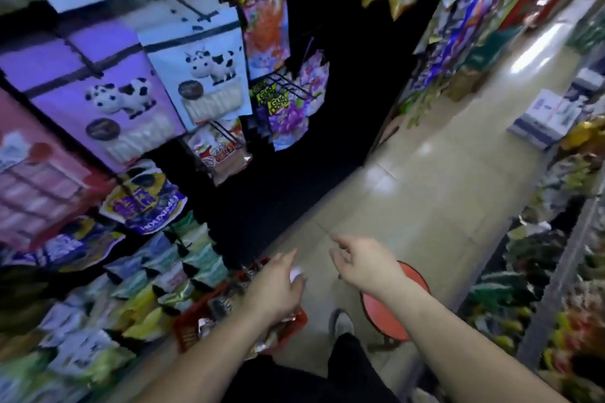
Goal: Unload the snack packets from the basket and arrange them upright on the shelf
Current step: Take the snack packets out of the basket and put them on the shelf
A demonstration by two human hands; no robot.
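A red basket (190, 327) with several snack packets (222, 304) in it sits on the floor at lower centre, against the left shelf. My left hand (278, 288) hovers over the basket with fingers loosely extended, holding nothing that I can make out. My right hand (363, 265) hangs in the air to the right, over the floor, fingers relaxed and empty. The lower left shelf (114, 298) carries rows of green, white and yellow packets standing upright. The view is blurred.
A red round stool (386, 314) stands just right of the basket, under my right forearm. Hanging packets and cow-print boxes (124, 98) fill the left rack. Another stocked shelf (556, 255) lines the right side. A tiled aisle (442, 173) runs ahead. My shoe (340, 321) is near the basket.
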